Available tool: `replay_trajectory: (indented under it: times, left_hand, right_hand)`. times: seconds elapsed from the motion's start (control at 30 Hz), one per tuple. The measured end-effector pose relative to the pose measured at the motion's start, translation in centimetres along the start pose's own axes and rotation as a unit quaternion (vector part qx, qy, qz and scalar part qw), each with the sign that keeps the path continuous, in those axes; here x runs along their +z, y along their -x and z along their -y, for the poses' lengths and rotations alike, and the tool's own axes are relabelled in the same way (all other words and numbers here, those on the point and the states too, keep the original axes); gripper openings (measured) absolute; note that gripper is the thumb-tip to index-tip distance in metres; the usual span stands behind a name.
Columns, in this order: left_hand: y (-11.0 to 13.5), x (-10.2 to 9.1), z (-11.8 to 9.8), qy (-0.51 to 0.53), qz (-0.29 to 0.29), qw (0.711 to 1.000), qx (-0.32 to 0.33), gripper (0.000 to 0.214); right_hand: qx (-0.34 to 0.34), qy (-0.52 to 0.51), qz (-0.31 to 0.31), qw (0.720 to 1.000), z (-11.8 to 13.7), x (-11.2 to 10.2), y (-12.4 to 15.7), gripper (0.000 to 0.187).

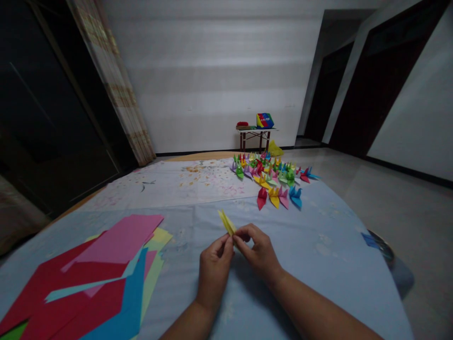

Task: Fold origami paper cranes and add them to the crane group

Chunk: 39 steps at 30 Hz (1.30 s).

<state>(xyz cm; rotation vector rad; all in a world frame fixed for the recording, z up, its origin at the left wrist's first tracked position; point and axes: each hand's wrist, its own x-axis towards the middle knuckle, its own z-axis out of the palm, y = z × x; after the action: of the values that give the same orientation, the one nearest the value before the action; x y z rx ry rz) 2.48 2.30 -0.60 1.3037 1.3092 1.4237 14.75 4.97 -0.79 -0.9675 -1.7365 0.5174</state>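
Observation:
A small folded yellow paper piece (226, 222) is pinched between both hands above a light blue cloth (318, 255). My left hand (214, 264) grips its lower end with thumb and fingers closed. My right hand (256, 250) pinches the same end from the right side. The paper's narrow tip points up and to the left.
A loose stack of coloured paper sheets (95, 278), pink, red, blue and yellow, lies at the left. Many folded paper cranes (272, 177) stand in rows farther back on the cloth. A small table (255, 134) with a colourful box stands by the far wall.

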Motion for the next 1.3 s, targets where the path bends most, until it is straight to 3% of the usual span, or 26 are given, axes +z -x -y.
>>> replay_trajectory:
  times: [0.27, 0.93, 1.1, 1.3]
  left_hand:
    - [0.24, -0.15, 0.18, -0.006, 0.013, 1.000, 0.004, 0.030]
    - [0.21, -0.03, -0.39, -0.023, 0.015, 0.999, 0.030, 0.027]
    - [0.10, -0.14, -0.05, -0.039, -0.019, 0.997, 0.058, 0.023]
    - [-0.35, -0.13, 0.12, 0.007, -0.014, 0.998, 0.056, 0.026]
  right_hand:
    - [-0.012, -0.055, 0.006, 0.998, 0.03, -0.25, -0.20, 0.008]
    - [0.110, -0.061, 0.014, 0.992, -0.19, -0.28, -0.22, 0.011]
    - [0.146, -0.141, 0.025, 0.979, -0.15, 0.08, -0.31, 0.013]
    - [0.195, -0.295, 0.044, 0.934, -0.63, 0.33, -0.50, 0.024]
